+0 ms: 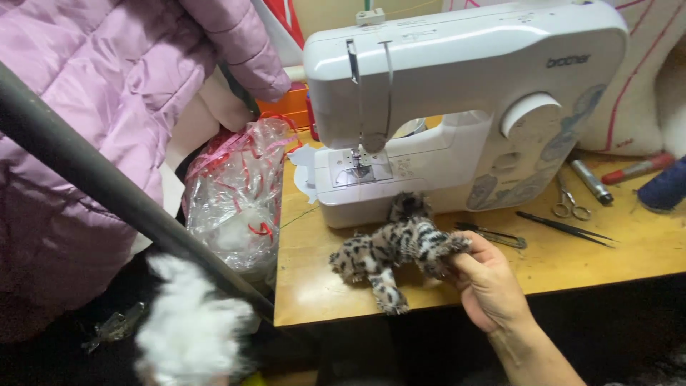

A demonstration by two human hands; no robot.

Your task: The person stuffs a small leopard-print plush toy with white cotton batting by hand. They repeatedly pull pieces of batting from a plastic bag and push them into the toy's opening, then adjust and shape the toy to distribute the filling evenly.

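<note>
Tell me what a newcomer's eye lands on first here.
First, the big white sewing machine standing at the back of the wooden table. Next, the leopard-spotted plush piece lying in front of it near the table's front edge, pinched at its right end by the right hand. To the left hangs a pink quilted jacket, with white fluffy stuffing below it.

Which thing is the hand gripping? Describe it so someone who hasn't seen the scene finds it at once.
Start at the white sewing machine on the wooden table. Just in front of its base, near the table's front edge, lies a small furry toy-like piece, pinched at its right end by the right hand. Its spotted brown, black and cream fur sets it apart from the metal tweezers and small scissors further right.
</note>
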